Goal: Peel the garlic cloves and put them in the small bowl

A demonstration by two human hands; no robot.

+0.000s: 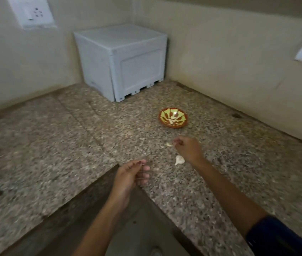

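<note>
Blurred granite counter [220, 172], right hand [189, 149] fingers pinching something indistinct, left hand [130, 176] loosely curled, empty.

speckled stone counter [220, 163] — glossy bowl [173, 118]

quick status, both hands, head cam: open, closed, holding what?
Left hand: fingers loosely curled, holds nothing visible.
Right hand: fingertips pinched beside the small pale garlic clove on the speckled granite counter; cannot tell whether it grips anything.

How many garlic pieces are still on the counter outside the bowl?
2: one clove by the right hand's fingertips, one piece beside that wrist. The hands may hide more.
</note>
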